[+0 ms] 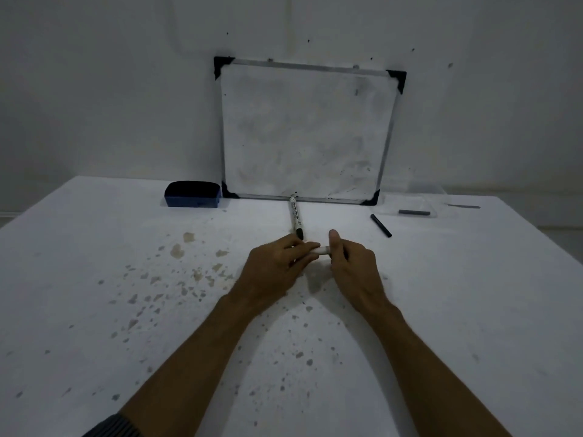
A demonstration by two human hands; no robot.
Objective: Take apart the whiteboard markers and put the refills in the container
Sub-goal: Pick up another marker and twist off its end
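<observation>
At the middle of the surface [94, 279], both hands, left [277, 269] and right [350, 266], grip one marker [321, 249]; a sudden release could flick its refill away or smear ink.

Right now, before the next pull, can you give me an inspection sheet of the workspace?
Surface: white table, speckled with brown and grey stains.
Job's things: white marker barrel gripped between both hands; second marker lying in front of the whiteboard; black cap loose on the table; clear container far right, with a grey refill in it, as far as can be told.
Clutter: blue eraser; grey stick by the container.
Hands: left hand and right hand both closed on the barrel.
Cables: nothing seen.
Surroundings: smudged whiteboard leaning on a marked white wall.
</observation>
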